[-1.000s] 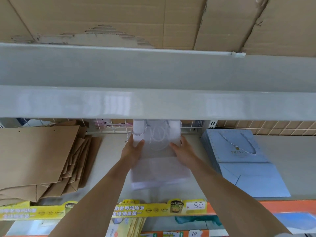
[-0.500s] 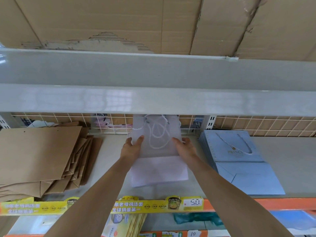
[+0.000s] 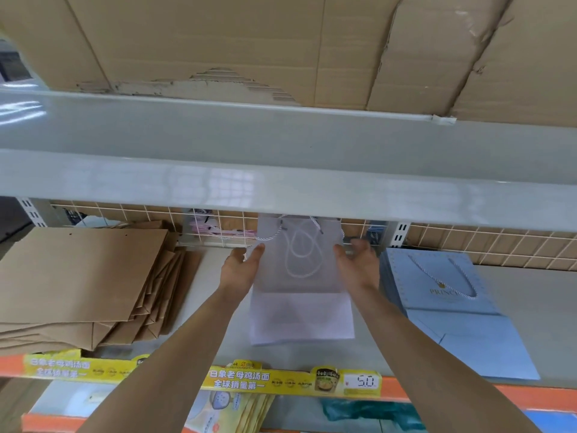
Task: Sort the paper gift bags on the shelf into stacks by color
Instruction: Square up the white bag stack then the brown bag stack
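Observation:
A white paper gift bag (image 3: 299, 304) with white cord handles lies flat at the middle of the shelf (image 3: 537, 304), its top end by the wire back grid. My left hand (image 3: 240, 270) touches the bag's left edge with straight fingers, thumb at the upper corner. Against the right edge rests my right hand (image 3: 356, 267), its fingertips blurred. A fanned stack of brown paper bags (image 3: 81, 282) lies to the left. To the right sits a stack of light blue gift bags (image 3: 449, 307) with twisted cord handles.
The grey upper shelf (image 3: 281, 198) overhangs low above the bags. A white wire grid (image 3: 468, 242) closes the back, with pink items (image 3: 212, 229) behind it. A yellow price strip (image 3: 281, 379) runs along the orange front edge. Cardboard boxes (image 3: 218, 42) stand above.
Both hands have slid up the white bag's sides toward the wire grid, and the bag now lies a little farther back. The other stacks have not moved.

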`<control>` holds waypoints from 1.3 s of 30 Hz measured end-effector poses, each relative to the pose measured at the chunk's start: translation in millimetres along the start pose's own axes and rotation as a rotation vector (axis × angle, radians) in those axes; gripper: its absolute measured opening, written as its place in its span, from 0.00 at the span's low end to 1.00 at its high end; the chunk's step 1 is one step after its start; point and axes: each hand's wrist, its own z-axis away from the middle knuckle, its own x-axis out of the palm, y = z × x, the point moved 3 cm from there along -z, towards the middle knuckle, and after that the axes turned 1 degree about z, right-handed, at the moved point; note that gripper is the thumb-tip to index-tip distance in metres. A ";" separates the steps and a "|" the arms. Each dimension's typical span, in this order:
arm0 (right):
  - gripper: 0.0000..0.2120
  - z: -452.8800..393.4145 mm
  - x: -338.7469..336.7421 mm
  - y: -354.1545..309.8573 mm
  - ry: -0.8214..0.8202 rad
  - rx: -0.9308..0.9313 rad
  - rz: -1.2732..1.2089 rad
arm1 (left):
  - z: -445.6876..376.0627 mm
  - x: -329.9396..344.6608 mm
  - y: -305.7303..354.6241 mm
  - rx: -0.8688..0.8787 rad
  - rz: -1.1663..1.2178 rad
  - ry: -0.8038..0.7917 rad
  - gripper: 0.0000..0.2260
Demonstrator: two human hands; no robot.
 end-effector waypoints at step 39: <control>0.54 159.2 324.2 -128.0 -0.693 0.423 -0.138 | -164.6 -440.4 -162.6 -0.378 -0.141 0.047 0.50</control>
